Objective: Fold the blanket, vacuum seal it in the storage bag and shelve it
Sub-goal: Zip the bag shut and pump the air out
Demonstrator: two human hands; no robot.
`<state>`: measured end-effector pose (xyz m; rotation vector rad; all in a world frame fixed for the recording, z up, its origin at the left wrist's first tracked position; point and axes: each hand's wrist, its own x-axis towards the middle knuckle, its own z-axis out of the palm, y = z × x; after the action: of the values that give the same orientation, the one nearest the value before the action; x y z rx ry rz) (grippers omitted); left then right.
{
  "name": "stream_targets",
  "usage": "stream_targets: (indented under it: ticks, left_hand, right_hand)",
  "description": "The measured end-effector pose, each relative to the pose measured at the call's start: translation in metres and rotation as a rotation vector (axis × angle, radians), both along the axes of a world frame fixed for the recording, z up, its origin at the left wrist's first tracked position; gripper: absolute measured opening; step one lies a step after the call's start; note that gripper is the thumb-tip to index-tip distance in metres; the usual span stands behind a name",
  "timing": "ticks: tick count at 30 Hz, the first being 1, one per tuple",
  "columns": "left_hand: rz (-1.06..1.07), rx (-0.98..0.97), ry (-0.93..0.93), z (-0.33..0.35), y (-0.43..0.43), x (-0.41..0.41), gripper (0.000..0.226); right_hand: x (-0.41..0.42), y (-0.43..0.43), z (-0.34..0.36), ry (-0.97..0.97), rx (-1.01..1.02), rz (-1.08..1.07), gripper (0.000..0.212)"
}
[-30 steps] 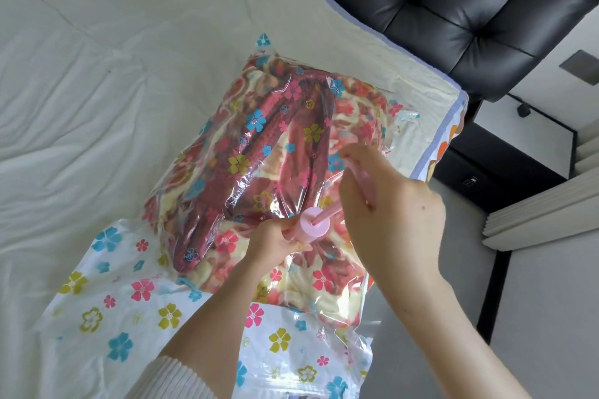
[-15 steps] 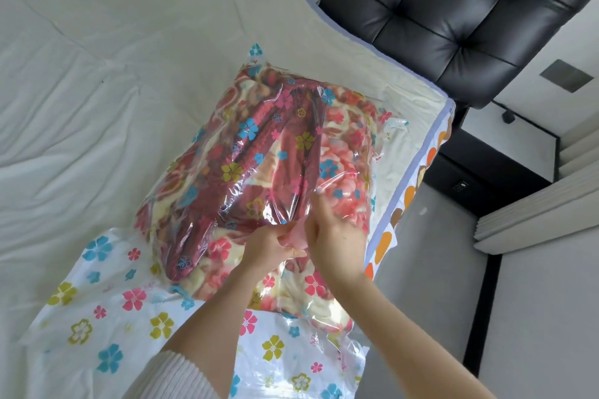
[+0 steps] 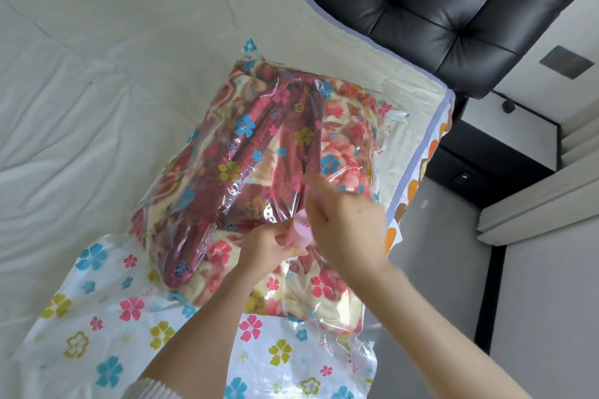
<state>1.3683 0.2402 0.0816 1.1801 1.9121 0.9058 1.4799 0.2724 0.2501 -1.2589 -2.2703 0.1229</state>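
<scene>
Head view: left hand (image 3: 272, 244) fingers grip the pink pump (image 3: 299, 232) upright on the storage bag (image 3: 259, 172); right hand (image 3: 343, 220), directly above the pump, blurred, grip unclear.

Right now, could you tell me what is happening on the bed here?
A person is pumping air out of a flower-printed storage bag that lies on the bed with a folded floral blanket inside. The left hand grips the pink pump at the bag's valve, and the right hand grips the pump's handle above it, blurred with motion. The plastic already clings in wrinkles around the blanket. The bag is not yet shelved.
</scene>
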Motion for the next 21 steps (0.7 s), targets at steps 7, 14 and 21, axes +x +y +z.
stream_targets:
  ticks: [7, 14, 21]
  left_hand:
    - [-0.021, -0.008, -0.014, 0.004, -0.001, 0.005, 0.036]
    - [0.007, 0.011, -0.001, 0.000, -0.001, -0.003, 0.035]
    - [0.018, 0.036, -0.045, 0.000, -0.008, 0.000, 0.023]
  right_hand:
    - [0.008, -0.008, -0.035, -0.118, -0.054, 0.037, 0.024]
    - [-0.001, 0.002, 0.039, 0.135, 0.164, -0.006, 0.026]
    - [-0.003, 0.004, 0.002, -0.258, 0.019, 0.206, 0.013]
